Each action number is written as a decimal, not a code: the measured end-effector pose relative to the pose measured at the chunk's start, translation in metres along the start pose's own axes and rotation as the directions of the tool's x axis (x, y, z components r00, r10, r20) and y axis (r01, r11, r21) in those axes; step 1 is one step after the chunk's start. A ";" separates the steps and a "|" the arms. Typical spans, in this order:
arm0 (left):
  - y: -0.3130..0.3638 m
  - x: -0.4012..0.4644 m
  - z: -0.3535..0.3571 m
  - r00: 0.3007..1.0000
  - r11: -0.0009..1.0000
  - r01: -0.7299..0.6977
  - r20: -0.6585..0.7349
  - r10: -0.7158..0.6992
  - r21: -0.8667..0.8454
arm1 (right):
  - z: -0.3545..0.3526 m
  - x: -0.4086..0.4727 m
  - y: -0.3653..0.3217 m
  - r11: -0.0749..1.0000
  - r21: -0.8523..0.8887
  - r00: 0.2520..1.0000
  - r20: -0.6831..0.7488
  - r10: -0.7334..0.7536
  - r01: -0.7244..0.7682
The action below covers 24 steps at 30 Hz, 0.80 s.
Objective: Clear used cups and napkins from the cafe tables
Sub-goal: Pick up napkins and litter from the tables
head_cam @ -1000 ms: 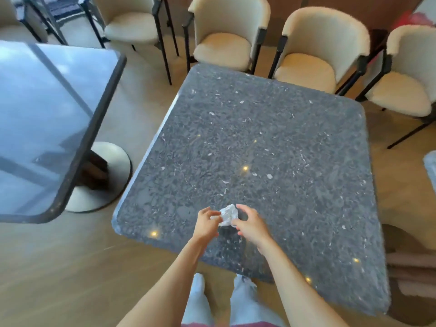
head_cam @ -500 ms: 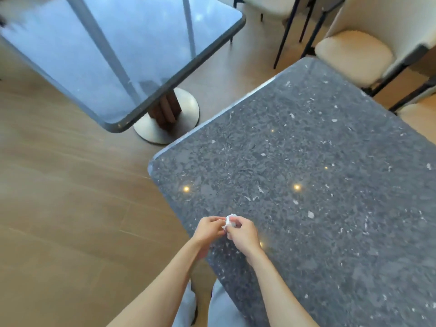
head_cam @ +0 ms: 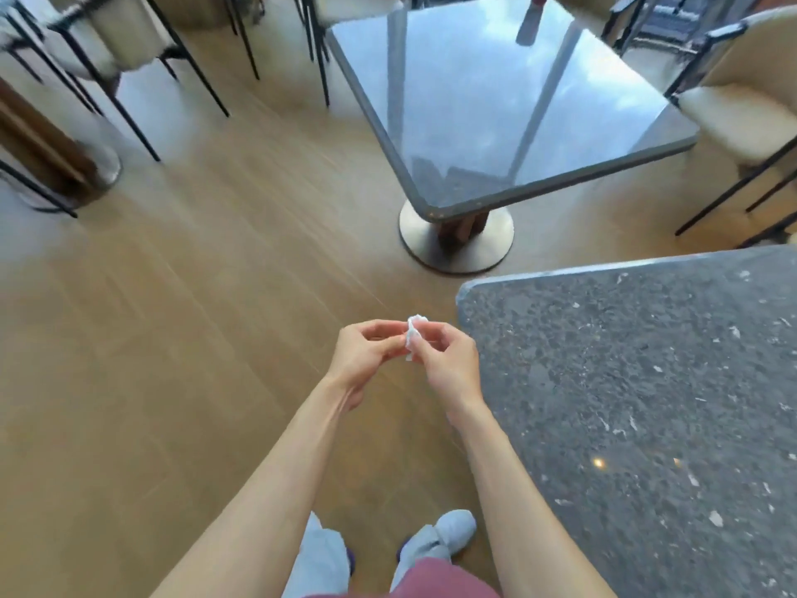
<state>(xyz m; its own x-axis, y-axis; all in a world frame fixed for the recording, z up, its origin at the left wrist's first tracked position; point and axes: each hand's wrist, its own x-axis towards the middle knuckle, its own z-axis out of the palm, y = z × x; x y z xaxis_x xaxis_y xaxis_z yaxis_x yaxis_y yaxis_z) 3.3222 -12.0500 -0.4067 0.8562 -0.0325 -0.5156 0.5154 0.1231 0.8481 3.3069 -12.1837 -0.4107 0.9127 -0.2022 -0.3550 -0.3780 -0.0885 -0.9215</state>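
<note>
A small crumpled white napkin point(head_cam: 413, 336) is held in front of me over the wooden floor, to the left of the speckled grey table point(head_cam: 638, 407). My right hand point(head_cam: 448, 360) pinches it between thumb and fingertips. My left hand point(head_cam: 366, 358) is curled beside it with its fingertips against the napkin. Most of the napkin is hidden between the fingers. No cups are in view.
A glossy dark table point(head_cam: 496, 105) on a round metal base point(head_cam: 457, 239) stands ahead. Cream chairs with thin black legs stand at the right point(head_cam: 742, 118) and at the far left point(head_cam: 112, 32). Wooden floor point(head_cam: 194, 317) spreads to the left.
The view has swung left, away from the speckled table. Both hands carried the napkin off the tabletop and now hold it over the floor, squeezed smaller.
</note>
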 end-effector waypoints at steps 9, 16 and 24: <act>0.069 -0.055 -0.234 0.967 0.947 -0.209 -0.197 0.162 -0.246 | 0.232 -0.061 -0.085 0.980 0.062 0.961 0.190 -0.200 0.191; 0.092 -0.105 -0.400 0.865 0.871 -0.395 -0.437 0.246 -0.292 | 0.397 -0.101 -0.131 0.918 -0.043 0.820 0.466 -0.331 0.395; 0.112 -0.111 -0.540 0.697 0.796 -0.528 -0.687 0.206 -0.297 | 0.559 -0.108 -0.165 0.863 0.040 0.555 0.750 -0.359 0.504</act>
<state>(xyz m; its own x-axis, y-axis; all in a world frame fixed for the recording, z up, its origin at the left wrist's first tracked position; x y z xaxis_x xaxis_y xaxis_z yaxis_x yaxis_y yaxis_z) 3.2658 -11.4967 -0.3206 0.6784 0.6839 -0.2683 -0.0525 0.4094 0.9109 3.3572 -11.6017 -0.3081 0.7589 0.6510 0.0159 0.1396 -0.1388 -0.9804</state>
